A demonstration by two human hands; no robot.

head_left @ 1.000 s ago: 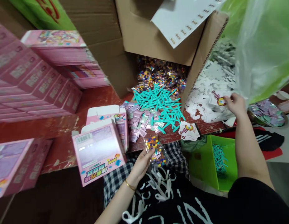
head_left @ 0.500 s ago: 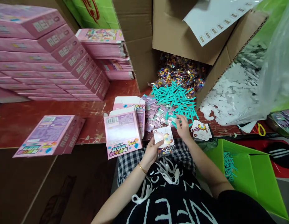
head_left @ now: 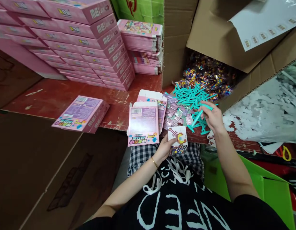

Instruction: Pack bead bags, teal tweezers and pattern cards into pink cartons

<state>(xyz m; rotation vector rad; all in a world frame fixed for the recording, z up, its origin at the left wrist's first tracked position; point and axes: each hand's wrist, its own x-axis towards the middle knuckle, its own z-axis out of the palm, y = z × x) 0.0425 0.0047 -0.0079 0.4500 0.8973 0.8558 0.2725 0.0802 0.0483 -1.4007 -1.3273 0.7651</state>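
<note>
Now we're over a scuffed red tabletop (head_left: 119, 110), its paint worn through in pale patches, and both hands are busy at the near edge. Down low, the left hand (head_left: 164, 149) grips a printed pattern card (head_left: 178, 132) above the lap, with a white grid and coloured bits showing just under its lower edge. Up and across, the right hand (head_left: 213, 118) has its fingers closed on at least one teal stick (head_left: 197, 118), right at the near side of the loose teal pile (head_left: 186, 95). Small pastel sachets (head_left: 173, 111) spread beside that pile, and next to them two flap-topped pink cartons (head_left: 144, 124) overlap, the front one jutting past the table edge. Look left: a tall wall of pink boxes (head_left: 90, 44), and a smaller pair (head_left: 79, 113) in front of it. Behind, a cardboard box (head_left: 217, 35) shelters glinting bags of mixed beads (head_left: 205, 76), while over on the right white pieces (head_left: 262, 105) heap up in front of clear plastic. Below the table there, a bright green bin (head_left: 253, 188) sits beside the checked cloth (head_left: 143, 159) on the lap.
</note>
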